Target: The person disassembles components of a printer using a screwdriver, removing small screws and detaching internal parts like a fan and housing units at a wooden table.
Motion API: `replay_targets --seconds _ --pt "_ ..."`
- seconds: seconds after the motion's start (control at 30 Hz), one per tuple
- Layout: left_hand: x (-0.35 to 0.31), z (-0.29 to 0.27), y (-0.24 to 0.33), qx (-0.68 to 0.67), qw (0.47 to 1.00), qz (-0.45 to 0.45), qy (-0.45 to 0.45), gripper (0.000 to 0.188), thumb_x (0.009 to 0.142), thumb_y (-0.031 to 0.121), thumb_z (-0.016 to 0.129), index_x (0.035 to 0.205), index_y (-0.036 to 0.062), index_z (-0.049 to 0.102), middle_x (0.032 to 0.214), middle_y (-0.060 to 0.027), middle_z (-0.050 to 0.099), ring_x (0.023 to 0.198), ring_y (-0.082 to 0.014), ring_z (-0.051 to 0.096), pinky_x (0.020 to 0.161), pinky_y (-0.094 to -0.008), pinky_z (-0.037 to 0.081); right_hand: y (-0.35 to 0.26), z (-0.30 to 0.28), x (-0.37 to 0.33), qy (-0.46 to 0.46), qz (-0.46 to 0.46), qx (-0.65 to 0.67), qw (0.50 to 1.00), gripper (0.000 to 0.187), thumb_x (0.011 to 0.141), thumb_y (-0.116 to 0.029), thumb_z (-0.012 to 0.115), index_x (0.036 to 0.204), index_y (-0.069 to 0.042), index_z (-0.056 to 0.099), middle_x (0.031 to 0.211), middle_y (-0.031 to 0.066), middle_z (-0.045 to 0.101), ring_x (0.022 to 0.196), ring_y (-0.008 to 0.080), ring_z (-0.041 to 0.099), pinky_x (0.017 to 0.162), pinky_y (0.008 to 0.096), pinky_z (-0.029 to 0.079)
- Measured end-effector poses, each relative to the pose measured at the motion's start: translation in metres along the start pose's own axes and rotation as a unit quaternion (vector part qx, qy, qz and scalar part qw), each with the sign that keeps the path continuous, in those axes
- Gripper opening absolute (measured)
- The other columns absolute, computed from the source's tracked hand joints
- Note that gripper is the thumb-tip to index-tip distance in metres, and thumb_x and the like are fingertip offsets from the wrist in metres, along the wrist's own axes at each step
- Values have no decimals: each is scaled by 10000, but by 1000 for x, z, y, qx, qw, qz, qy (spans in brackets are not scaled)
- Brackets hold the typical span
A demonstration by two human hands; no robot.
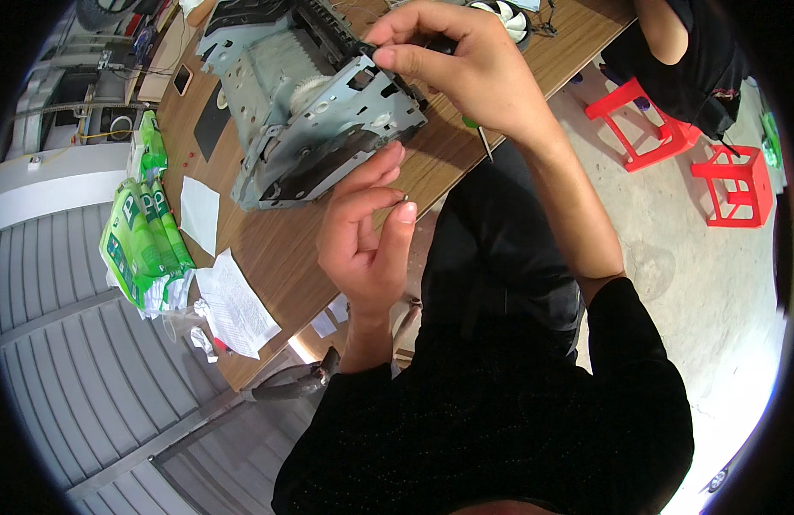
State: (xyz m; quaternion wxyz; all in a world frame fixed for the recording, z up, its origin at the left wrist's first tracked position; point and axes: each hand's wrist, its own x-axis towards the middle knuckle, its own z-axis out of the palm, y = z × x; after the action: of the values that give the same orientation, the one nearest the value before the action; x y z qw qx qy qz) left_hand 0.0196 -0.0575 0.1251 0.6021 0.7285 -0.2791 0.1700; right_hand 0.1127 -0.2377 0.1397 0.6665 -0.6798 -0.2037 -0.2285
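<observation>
A grey metal machine chassis (328, 112), with a pale gear and a black upper bar, rests on the wooden table. My right hand (478, 73) reaches over its near corner, thumb and forefinger closing at a black part on the top edge; whatever they grip is hidden. Just below the chassis, my left hand (363, 236) is closed, with a tiny screw-like piece (405, 198) at the thumb and forefinger tips. A screwdriver's metal shaft (485, 144) with a bit of green shows beneath my right hand; I cannot tell whether it is held or lying on the table.
Green tissue packs (144, 232) and printed paper (238, 300) lie along the table's left side, near a phone (182, 79). A white fan (504, 19) sits at the back. Beyond the right edge stand red stools (637, 124) and another person (689, 69).
</observation>
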Motion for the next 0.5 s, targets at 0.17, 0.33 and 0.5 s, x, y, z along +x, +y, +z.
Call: replay_targets --seconds 0.17,0.33,0.5 --pt "-1 -2 -3 13 1000 -2 5 152 884 -15 567 1030 -59 561 1216 -309 618 1131 -371 643 947 -459 560 14 -3 3 -72 -7 66 995 163 922 -104 699 1058 -14 692 881 23 698 827 77 614 771 250 505" --pt "-2 0 -2 13 1000 -7 -5 129 906 -6 568 1023 -58 558 1180 -296 637 1119 -350 651 943 -442 562 15 -8 7 -111 -14 72 991 164 953 -114 663 1082 -14 677 908 18 691 858 77 608 787 247 499" --pt "-3 2 -2 15 1000 -13 -9 116 909 -9 568 1014 -57 561 1175 -289 641 1112 -339 653 947 -430 561 16 -7 10 -126 4 82 989 166 952 -117 660 1083 -18 681 914 27 700 855 91 617 789 258 504"
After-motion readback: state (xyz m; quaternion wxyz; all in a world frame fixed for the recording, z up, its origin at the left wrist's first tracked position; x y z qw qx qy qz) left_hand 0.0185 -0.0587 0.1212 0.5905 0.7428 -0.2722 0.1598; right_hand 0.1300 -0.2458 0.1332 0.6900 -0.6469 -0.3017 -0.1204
